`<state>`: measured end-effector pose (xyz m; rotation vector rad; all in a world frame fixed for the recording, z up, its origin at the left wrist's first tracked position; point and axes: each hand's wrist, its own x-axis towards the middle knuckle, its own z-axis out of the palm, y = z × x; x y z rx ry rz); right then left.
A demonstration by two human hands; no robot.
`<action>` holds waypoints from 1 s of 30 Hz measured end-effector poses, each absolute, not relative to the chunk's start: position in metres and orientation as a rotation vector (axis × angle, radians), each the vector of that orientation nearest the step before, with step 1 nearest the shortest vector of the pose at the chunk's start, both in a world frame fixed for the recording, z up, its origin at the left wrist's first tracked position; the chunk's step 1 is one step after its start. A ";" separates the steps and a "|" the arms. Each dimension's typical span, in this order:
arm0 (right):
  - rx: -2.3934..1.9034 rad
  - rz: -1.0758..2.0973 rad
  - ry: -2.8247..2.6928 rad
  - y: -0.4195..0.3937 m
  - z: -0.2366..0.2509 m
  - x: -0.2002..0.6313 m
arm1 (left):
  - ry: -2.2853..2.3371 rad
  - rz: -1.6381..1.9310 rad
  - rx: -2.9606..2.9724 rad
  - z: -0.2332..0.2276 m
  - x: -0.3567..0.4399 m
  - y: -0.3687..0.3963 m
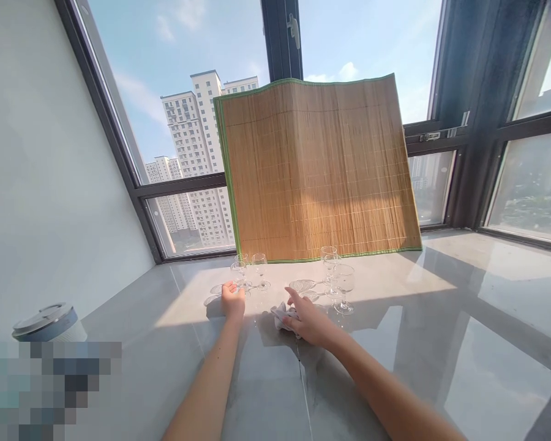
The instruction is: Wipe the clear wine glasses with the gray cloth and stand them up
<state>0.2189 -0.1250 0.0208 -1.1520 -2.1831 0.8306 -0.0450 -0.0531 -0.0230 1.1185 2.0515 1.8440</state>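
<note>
My left hand (233, 301) is at the left group of clear stemmed glasses, its fingers curled. One stemmed glass (239, 269) shows right above those fingers; its lower part is hidden, and I cannot make out whether the hand grips it. Another clear glass (259, 266) stands just to the right. My right hand (305, 318) is closed on a crumpled white cloth (282, 315) at the tabletop, with its index finger reaching forward. Beside that hand, to the right, several stemmed glasses (344, 278) stand upright close together.
A bamboo mat (316, 171) with green edging leans upright against the window behind the glasses. At the far left is a lidded cup (48, 321), its lower part blurred out. The glossy grey tabletop (266, 392) carries reflections and glass shadows.
</note>
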 end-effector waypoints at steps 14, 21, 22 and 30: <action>-0.992 0.609 -2.341 -0.130 0.016 0.203 | 2.024 1.836 1.131 -0.021 -0.041 -0.056; -0.993 0.726 -2.227 -0.114 -0.001 0.195 | 1.986 1.812 1.151 -0.022 -0.039 -0.052; -1.007 0.723 -2.217 -0.112 -0.002 0.193 | 1.987 1.801 1.150 -0.023 -0.039 -0.050; -0.977 0.790 -2.069 -0.107 -0.007 0.188 | 2.037 1.654 1.172 -0.020 -0.040 -0.048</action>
